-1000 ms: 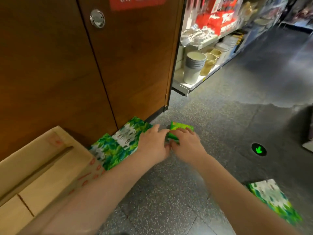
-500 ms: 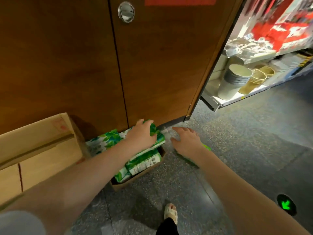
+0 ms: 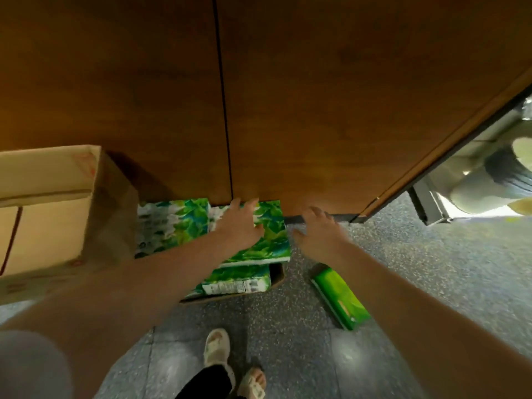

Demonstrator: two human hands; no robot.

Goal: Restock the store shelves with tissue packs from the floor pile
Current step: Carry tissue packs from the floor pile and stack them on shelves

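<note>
Down by the cabinet base sits a cardboard box (image 3: 49,208), then the tissue packs (image 3: 172,226) with the left hand (image 3: 239,226) resting flat on top, fingers straight. Right hand (image 3: 316,237) hovers spread beside them, holding nothing, above a loose green pack (image 3: 341,298).

Place: a shop aisle
Stock: green tissue packs (image 3: 253,240) in a low carton on the speckled floor (image 3: 403,269)
Shelving: blurred stacked goods, possibly paper cups (image 3: 489,182)
Boxes: shipping carton (image 3: 49,208)
</note>
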